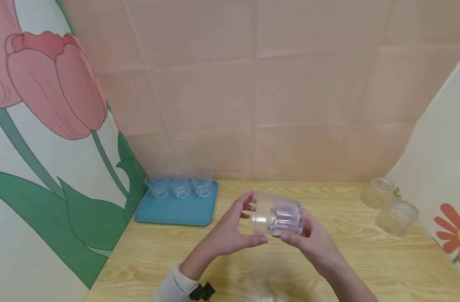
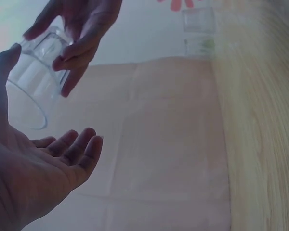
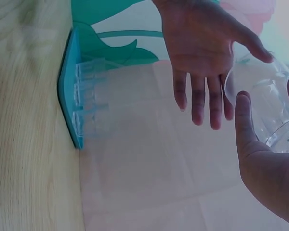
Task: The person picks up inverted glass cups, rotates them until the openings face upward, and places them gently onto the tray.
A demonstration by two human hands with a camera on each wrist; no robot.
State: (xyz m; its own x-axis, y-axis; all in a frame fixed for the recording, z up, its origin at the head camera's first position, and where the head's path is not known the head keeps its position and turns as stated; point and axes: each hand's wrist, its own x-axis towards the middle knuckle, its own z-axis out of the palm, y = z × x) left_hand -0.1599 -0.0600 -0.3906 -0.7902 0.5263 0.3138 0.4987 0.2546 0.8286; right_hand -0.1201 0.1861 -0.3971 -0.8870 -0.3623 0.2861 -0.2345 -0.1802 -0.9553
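A clear plastic tumbler (image 1: pixel 276 214) lies sideways in the air above the table, its rim facing left and its faceted base facing right. My right hand (image 1: pixel 320 245) grips it near the base, the thumb on the near side. At the rim end is my left hand (image 1: pixel 230 230), palm facing the tumbler, fingers spread and loosely bent. Its thumb reaches along below the rim. In the left wrist view the left palm (image 2: pixel 33 178) is bare, and the tumbler (image 2: pixel 33 86) hangs from the right hand's fingers. The right wrist view shows the right thumb (image 3: pixel 245 120) along the tumbler's side.
A blue tray (image 1: pixel 173 214) sits at the back left with three clear tumblers (image 1: pixel 180 186) standing in a row along its far side. Two more clear tumblers (image 1: pixel 397 218) are at the right edge of the wooden table (image 1: pixel 139 268). Printed cloth walls surround the table.
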